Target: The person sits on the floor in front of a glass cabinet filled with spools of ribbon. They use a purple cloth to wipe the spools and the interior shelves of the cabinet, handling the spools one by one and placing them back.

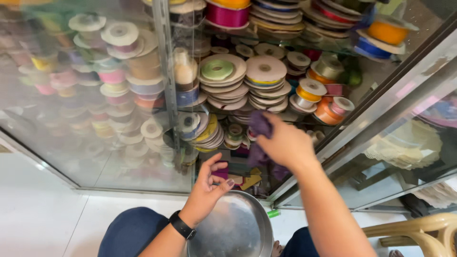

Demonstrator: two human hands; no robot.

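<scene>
My right hand (285,143) reaches into an open glass cabinet and grips a crumpled purple cloth (259,126), held against the lower shelf among stacked ribbon spools. My left hand (209,185), with a black wristband, rests on the rim of a round metal bowl (233,228) on my lap; its fingers are curled with the thumb and fingertips close together, and nothing shows in them. Stacks of flat ribbon spools (264,78), one with a green ribbon (217,69), sit just above the cloth.
The sliding glass door (95,104) covers the cabinet's left half, with several more spools behind it. An aluminium frame (390,90) runs diagonally at right. Cream lace (409,143) lies behind the right pane. A tan plastic chair (423,233) stands at lower right. White tiled floor lies below.
</scene>
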